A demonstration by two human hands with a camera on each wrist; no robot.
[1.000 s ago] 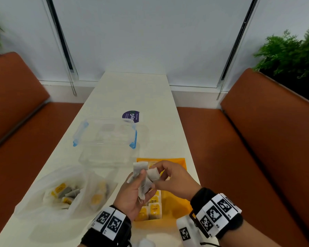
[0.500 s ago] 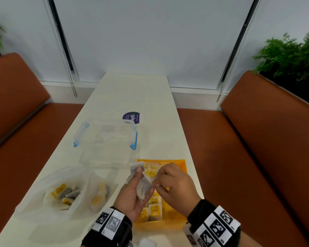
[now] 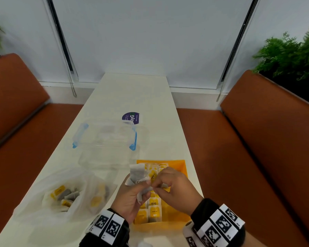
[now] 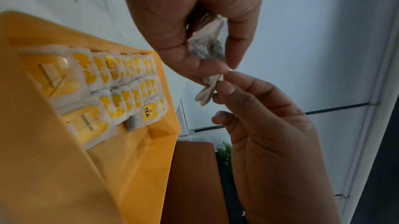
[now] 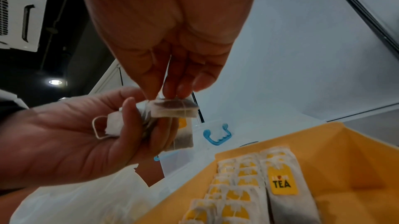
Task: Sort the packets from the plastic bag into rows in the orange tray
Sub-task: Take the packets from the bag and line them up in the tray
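My left hand grips a bunch of white tea-bag packets above the near left part of the orange tray. My right hand pinches the edge of one packet in that bunch with thumb and fingertips. The left wrist view shows the same pinch on a packet edge. Two rows of yellow-tagged packets lie in the tray's left half. To the left, the clear plastic bag lies on the table and holds several more packets.
A clear lidded box with blue clips stands just behind the tray and bag. A purple sticker sits further back on the white table. Brown benches flank the table. The tray's right half is bare.
Both hands sank a little lower over the tray. My right fingers shifted from the bunch's top down to a packet by my left thumb and pinched it.
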